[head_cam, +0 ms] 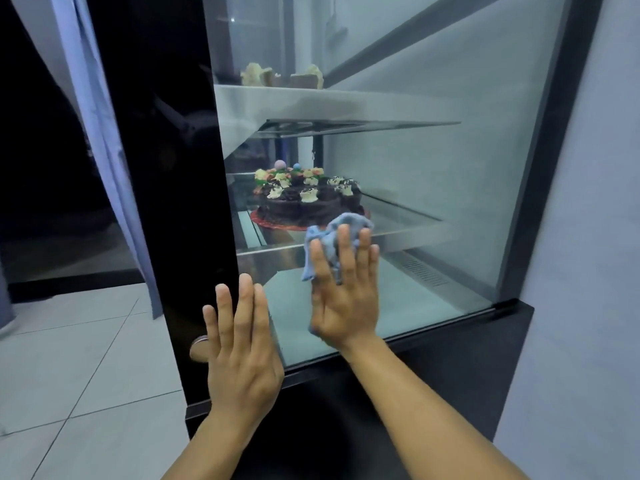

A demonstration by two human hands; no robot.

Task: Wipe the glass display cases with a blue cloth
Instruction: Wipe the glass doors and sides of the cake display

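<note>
A glass display case (pixel 450 188) with a black frame fills the middle of the head view. My right hand (pixel 343 292) lies flat on its lower side pane and presses a crumpled blue cloth (pixel 332 237) against the glass; the cloth sticks out above and left of my fingers. My left hand (pixel 239 344) rests flat, fingers spread, on the black corner post and the pane's left edge, holding nothing.
Inside the case, a decorated chocolate cake (pixel 304 199) sits on the middle shelf and pale pastries (pixel 280 76) on the upper shelf. A blue curtain (pixel 104 133) hangs to the left over a white tiled floor (pixel 69 375). A pale wall (pixel 581 271) stands on the right.
</note>
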